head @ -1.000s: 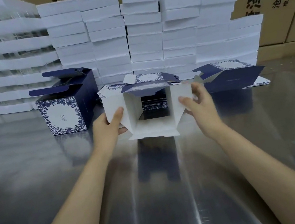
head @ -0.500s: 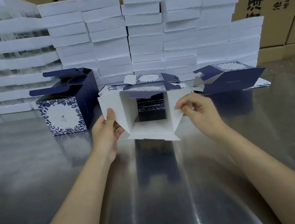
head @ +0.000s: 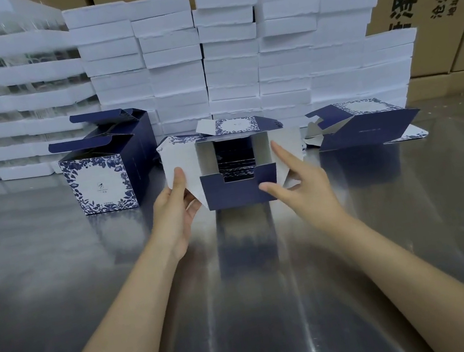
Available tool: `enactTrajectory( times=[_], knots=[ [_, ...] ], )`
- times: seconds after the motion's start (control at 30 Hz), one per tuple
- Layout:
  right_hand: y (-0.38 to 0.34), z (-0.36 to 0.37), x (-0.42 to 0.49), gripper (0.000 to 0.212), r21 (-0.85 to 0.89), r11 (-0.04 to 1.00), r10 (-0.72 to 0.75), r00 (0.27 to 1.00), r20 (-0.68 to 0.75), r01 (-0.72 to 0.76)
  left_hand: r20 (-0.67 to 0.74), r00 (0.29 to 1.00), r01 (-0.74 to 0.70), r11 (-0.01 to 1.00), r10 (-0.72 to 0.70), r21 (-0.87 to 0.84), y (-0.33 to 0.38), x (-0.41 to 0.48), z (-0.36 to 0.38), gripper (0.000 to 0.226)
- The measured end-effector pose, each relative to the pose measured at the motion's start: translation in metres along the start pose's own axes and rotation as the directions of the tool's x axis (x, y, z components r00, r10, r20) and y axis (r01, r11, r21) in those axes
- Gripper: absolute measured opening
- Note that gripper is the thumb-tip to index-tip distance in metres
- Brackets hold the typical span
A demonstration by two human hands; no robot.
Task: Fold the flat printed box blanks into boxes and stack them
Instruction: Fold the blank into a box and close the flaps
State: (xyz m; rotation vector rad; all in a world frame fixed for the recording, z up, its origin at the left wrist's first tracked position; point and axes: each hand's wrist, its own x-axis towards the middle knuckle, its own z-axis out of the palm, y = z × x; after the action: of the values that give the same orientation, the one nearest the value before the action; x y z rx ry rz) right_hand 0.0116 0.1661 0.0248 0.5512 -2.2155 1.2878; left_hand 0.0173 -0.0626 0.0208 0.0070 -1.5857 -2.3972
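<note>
Left hand (head: 176, 206): thumb in front, fingers behind, pinching the white side flap of the half-folded box (head: 239, 188). Box location: mid-surface (head: 247, 311), between finished box (head: 101, 183) and part-opened blank (head: 367, 130). Right hand (head: 298, 178): fingers straight and spread, thumb touching the navy front flap. Handling, as judged: thin card, light, springy at creases, easily dented, likely to slide on polished metal. Hold at flap edges and corner folds, not mid-panel.
</note>
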Motion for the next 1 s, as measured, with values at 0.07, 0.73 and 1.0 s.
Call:
enactTrajectory(
  times=[0.07,0.73,1.0],
  knots=[
    [0.001,0.003,0.0,0.071,-0.054,0.998,0.017,0.995,-0.097,-0.023,0.071,0.998,-0.011,0.995,0.004,0.097,-0.004,-0.005,0.009,0.058],
    [-0.041,-0.01,0.001,0.052,-0.077,0.979,-0.19,0.982,0.006,0.19,0.148,0.948,-0.311,0.732,0.281,0.607,-0.028,-0.012,0.016,0.038],
    [-0.048,-0.03,0.004,0.06,-0.026,0.981,-0.189,0.973,0.13,0.194,0.487,0.793,-0.602,0.345,0.367,0.72,-0.027,-0.018,0.016,0.083]
  ],
)
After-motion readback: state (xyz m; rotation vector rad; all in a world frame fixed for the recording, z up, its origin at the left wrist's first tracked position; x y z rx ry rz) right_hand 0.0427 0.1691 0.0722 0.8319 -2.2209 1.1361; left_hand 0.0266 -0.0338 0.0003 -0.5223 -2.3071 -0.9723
